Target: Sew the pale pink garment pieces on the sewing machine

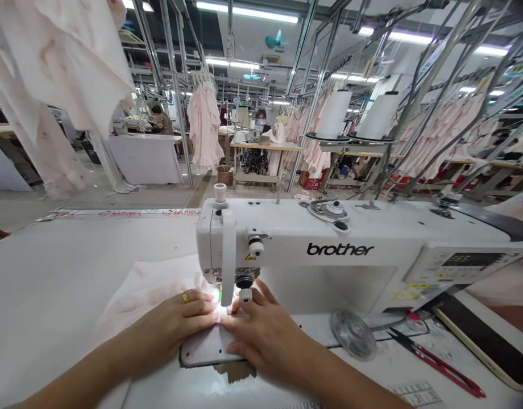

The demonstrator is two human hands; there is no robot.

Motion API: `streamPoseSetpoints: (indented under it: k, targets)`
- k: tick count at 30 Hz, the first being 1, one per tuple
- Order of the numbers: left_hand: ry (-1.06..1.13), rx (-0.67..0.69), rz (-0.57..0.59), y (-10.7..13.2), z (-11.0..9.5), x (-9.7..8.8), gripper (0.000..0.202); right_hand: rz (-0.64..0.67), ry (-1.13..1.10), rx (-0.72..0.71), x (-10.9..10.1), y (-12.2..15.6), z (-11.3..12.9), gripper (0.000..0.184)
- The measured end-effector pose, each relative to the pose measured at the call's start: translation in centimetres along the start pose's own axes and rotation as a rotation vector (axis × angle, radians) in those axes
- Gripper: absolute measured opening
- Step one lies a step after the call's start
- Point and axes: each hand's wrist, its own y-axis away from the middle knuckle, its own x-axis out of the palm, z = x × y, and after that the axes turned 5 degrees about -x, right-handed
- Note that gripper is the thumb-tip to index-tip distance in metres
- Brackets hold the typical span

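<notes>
A white sewing machine (295, 233) marked "brother" stands before me, its needle area brightly lit. Pale pink fabric (159, 278) lies on the bed left of the needle, and a small part reaches under the presser foot area. My left hand (191, 309), with a yellow ring, rests on this fabric, fingers stretched toward the needle. On the other side, my right hand (261, 326) lies palm down with fingers spread around the needle area, fingertips at the cloth. Glare and the white needle-side lever (228, 258) hide the needle and some fingertips.
Red-handled snips (440, 363), a clear round plastic disc (353, 335) and a dark-screened phone (485, 341) lie at right. Thread cones (336, 113) stand behind the machine. Pink garments (52, 74) hang at upper left. A masked person (261, 122) sits at a farther table.
</notes>
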Motion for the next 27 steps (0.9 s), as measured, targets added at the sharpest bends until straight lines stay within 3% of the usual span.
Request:
streamPoseSetpoints:
  k: [7,16,23,27]
  targets:
    - [0.004,-0.054,-0.085,-0.7,2.4,1.0,0.05,0.027,0.025,0.135,0.2,-0.2,0.1,0.048]
    - [0.001,-0.097,-0.06,-1.1,1.8,0.5,0.051,-0.058,-0.04,0.105,0.1,-0.2,-0.6,0.035]
    - [-0.004,-0.12,-0.042,-1.0,1.9,0.9,0.048,-0.063,-0.019,0.087,0.5,-0.1,-0.6,0.036]
    - [0.004,-0.157,-0.008,-1.1,3.3,0.6,0.044,-0.077,-0.013,0.095,0.6,-0.4,-0.6,0.034]
